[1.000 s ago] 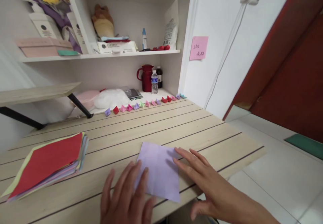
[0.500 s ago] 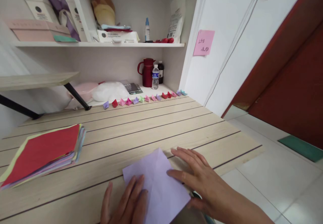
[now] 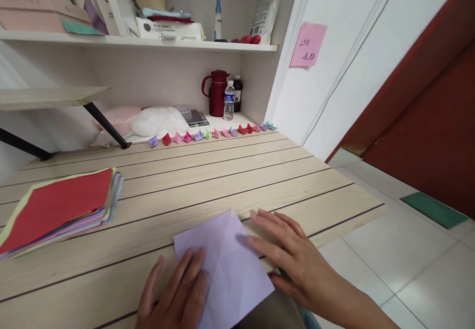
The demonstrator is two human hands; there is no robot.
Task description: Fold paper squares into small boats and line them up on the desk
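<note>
A creased sheet of lilac origami paper (image 3: 233,264) lies at the table's near edge, with its lower part reaching past the bottom of the view. My left hand (image 3: 176,289) rests on the sheet's left side, fingers stretched and slightly apart. At the sheet's right edge is my right hand (image 3: 289,255), its fingers extended and the thumb by the lower right corner. The right index fingertip hovers over or lightly touches the paper; which one, I cannot tell. Neither hand grips anything.
A stack of coloured paper (image 3: 63,210), red on top, sits at the left. Small folded paper shapes (image 3: 187,137) line the table's back edge. Behind them stand a dark red jug (image 3: 217,94) and a water bottle (image 3: 229,102). A black-legged riser (image 3: 52,97) occupies the back left.
The view has tilted down a little. My left hand and the lilac sheet appear slightly further left; my right hand's fingers remain extended beside the paper.
</note>
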